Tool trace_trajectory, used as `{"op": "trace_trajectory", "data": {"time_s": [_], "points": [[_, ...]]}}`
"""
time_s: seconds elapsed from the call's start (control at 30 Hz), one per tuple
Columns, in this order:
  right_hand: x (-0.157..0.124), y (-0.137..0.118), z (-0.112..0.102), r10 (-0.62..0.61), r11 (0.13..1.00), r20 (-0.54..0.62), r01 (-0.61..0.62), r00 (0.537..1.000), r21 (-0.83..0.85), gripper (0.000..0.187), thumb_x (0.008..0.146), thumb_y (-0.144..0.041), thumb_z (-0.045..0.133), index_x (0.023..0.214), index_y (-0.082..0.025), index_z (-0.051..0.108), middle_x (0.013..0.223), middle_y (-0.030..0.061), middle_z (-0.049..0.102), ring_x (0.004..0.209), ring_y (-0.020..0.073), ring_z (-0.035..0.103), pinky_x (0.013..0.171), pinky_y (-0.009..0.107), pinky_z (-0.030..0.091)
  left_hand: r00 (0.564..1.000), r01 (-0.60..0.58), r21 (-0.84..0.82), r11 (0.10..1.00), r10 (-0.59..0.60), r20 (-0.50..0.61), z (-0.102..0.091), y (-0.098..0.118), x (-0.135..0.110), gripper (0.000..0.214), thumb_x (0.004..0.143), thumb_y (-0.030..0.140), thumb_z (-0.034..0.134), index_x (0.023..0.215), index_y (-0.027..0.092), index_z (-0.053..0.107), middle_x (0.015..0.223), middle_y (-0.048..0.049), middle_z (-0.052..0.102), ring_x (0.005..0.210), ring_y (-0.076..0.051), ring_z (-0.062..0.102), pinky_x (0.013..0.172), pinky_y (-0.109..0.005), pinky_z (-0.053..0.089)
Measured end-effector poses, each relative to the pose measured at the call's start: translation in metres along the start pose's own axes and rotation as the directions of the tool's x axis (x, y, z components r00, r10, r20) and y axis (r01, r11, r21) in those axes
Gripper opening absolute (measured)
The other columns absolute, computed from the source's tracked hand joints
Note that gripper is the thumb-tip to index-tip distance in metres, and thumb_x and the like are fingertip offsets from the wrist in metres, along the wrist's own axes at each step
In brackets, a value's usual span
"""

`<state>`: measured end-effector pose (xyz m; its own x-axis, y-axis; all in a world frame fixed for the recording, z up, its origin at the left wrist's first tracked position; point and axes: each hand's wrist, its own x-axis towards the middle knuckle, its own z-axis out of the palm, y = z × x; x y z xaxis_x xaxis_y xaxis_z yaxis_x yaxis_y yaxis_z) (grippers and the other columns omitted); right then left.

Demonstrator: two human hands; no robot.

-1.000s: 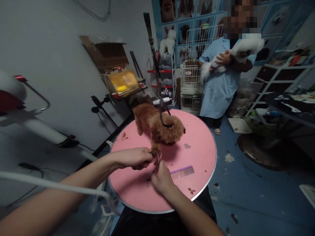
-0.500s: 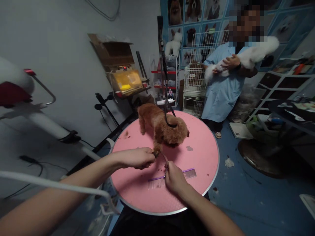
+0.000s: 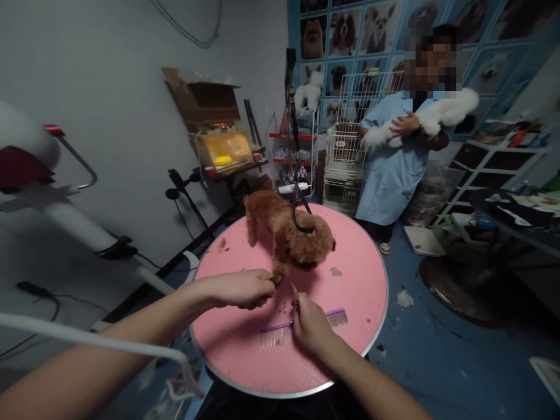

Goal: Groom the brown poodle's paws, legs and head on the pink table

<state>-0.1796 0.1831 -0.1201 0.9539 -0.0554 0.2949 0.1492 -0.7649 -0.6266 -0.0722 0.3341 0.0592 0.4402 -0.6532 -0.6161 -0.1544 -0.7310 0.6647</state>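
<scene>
A curly brown dog [image 3: 266, 209] stands on a round pink grooming table [image 3: 354, 280], a black loop [image 3: 301, 224] about its neck and its head lowered. My left hand [image 3: 251, 287] is closed on one of its front paws [image 3: 279, 273]. In my right hand [image 3: 311, 321] is a pair of scissors [image 3: 292, 286], whose blades point up at that paw; the handles are mostly covered by my fingers. Beneath my right hand a purple-backed metal comb [image 3: 336, 317] lies on the table, its middle hidden.
Clipped hair [image 3: 222, 245] is scattered on the tabletop. A white bent bar [image 3: 109, 338] crosses above my left forearm. Beyond the table, a person in a blue smock [image 3: 389, 175] holds a white fluffy dog [image 3: 446, 114] near a wire cage [image 3: 345, 146]. A dark table [image 3: 494, 201] stands at right.
The view has tilted slightly, so the background sits lower in the picture. My hands keep their places at the paw, with the scissors tip still close beside it.
</scene>
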Motion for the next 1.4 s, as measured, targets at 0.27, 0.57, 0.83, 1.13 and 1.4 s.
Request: {"op": "trace_trajectory", "data": {"time_s": [0.27, 0.57, 0.83, 1.13, 1.4], "points": [[-0.002, -0.007, 0.013, 0.047, 0.998, 0.003, -0.047, 0.999, 0.038, 0.026, 0.076, -0.002, 0.039, 0.094, -0.019, 0.049, 0.082, 0.0058, 0.063, 0.071, 0.0192, 0.058, 0.062, 0.028, 0.038, 0.997, -0.046, -0.031, 0.998, 0.048, 0.06, -0.003, -0.001, 0.001, 0.015, 0.069, 0.032, 0.046, 0.061, 0.019, 0.041, 0.049, 0.0032, 0.037, 0.044, -0.009, 0.028, 0.041, -0.024, 0.018], [-0.003, -0.007, 0.012, 0.009, 0.998, -0.003, -0.009, 1.0, 0.061, 0.027, 0.076, -0.003, 0.04, 0.095, -0.019, 0.048, 0.086, 0.0072, 0.064, 0.075, 0.02, 0.06, 0.065, 0.028, 0.041, 0.999, -0.036, 0.008, 0.999, 0.036, 0.037, -0.002, -0.002, 0.001, 0.014, 0.069, 0.031, 0.045, 0.068, 0.018, 0.048, 0.051, 0.0029, 0.038, 0.044, -0.01, 0.03, 0.041, -0.025, 0.02], [-0.004, -0.007, 0.018, 0.03, 0.998, 0.004, -0.031, 1.0, 0.059, 0.025, 0.076, -0.003, 0.04, 0.093, -0.019, 0.049, 0.084, 0.0069, 0.064, 0.072, 0.0201, 0.061, 0.063, 0.028, 0.042, 0.998, -0.044, 0.014, 0.999, 0.044, 0.04, -0.002, -0.002, 0.0, 0.014, 0.07, 0.031, 0.045, 0.068, 0.018, 0.05, 0.05, 0.0026, 0.038, 0.044, -0.011, 0.029, 0.042, -0.025, 0.02], [-0.009, 0.004, -0.052, 0.111, 0.98, 0.235, -0.067, 0.966, -0.188, 0.025, 0.08, -0.018, 0.053, 0.104, -0.018, 0.061, 0.082, 0.0092, 0.072, 0.08, 0.0231, 0.067, 0.068, 0.029, 0.044, 0.967, -0.029, 0.333, 0.943, 0.111, -0.231, -0.006, -0.049, 0.034, 0.033, 0.071, 0.04, 0.052, 0.088, 0.012, 0.057, 0.099, -0.0176, 0.065, 0.089, -0.027, 0.06, 0.078, -0.036, 0.045], [0.013, 0.023, -0.093, 0.275, 0.829, 0.554, 0.099, 0.786, -0.551, 0.029, 0.06, -0.019, 0.073, 0.089, -0.019, 0.071, 0.085, 0.0147, 0.074, 0.077, 0.0304, 0.069, 0.061, 0.03, 0.038, 0.769, -0.325, -0.014, 0.945, 0.256, -0.586, -0.044, -0.043, 0.12, 0.056, 0.063, 0.043, 0.073, 0.103, 0.006, 0.062, 0.111, -0.0184, 0.067, 0.115, -0.035, 0.053, 0.095, -0.036, 0.044]]}}
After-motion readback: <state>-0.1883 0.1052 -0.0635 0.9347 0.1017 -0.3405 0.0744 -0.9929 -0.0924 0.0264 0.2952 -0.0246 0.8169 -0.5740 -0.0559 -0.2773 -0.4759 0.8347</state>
